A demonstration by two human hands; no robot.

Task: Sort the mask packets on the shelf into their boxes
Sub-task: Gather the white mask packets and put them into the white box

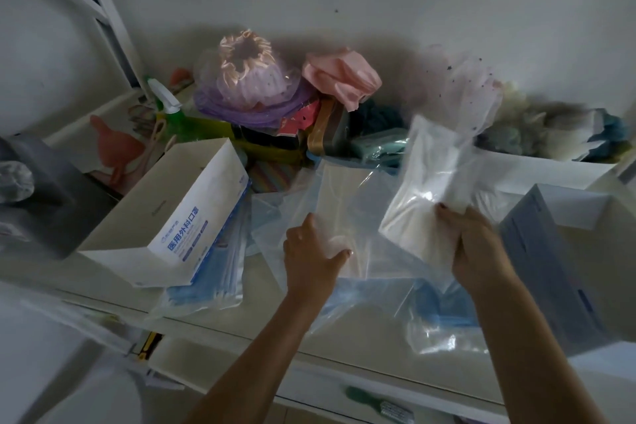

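Observation:
My right hand [471, 244] grips a clear packet of white masks [423, 193], lifted above the shelf [261, 272] and tilted up to the right. My left hand [309, 251] pinches another clear packet of white masks [344, 203] that lies flat in the middle. A white mask box with blue print [179, 217] stands open at the left, resting on a packet of blue masks [206, 289]. More blue-mask packets [444, 313] lie by the front edge under my right arm. A grey-blue box [550, 272] stands open at the right.
Behind the packets are a green spray bottle [168, 107], a bagged purple and pink bonnet [247, 79], pink cloth [340, 76], dark boxes and a white bin of fluffy items [550, 169]. A grey tissue box [44, 193] sits far left. A drawer [309, 382] lies below.

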